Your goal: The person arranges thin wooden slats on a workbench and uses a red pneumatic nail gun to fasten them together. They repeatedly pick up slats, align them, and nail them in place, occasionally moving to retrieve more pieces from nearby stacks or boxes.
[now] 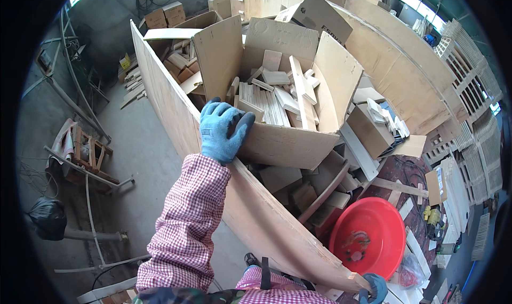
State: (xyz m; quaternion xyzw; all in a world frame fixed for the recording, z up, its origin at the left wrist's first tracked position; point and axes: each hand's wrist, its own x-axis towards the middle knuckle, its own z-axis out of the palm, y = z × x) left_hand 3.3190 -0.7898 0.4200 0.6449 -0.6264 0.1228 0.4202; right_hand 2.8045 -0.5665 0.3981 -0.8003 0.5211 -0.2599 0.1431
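Note:
My left hand (221, 132), in a blue work glove, grips the near left corner of an open cardboard box (288, 144). Its fingers curl over the rim, close to the top edge of a long plywood panel (266, 218). Inside the box lie many pale wood offcuts (264, 102), some flat, some sticking up. My right hand (376, 288), also gloved, is at the lower frame edge, curled against the near end of the panel; part of it is cut off. Beside that end sits a red plastic basin (370, 234) with small debris at its bottom.
More cardboard boxes (368, 128) and scraps crowd behind the panel. Curved plywood sheets (394, 64) stand at the back right, with stacked slatted wood frames (474, 69) beyond. Left of the panel, the concrete floor (133, 149) holds a wooden stool (88, 152) and metal tubing (88, 213).

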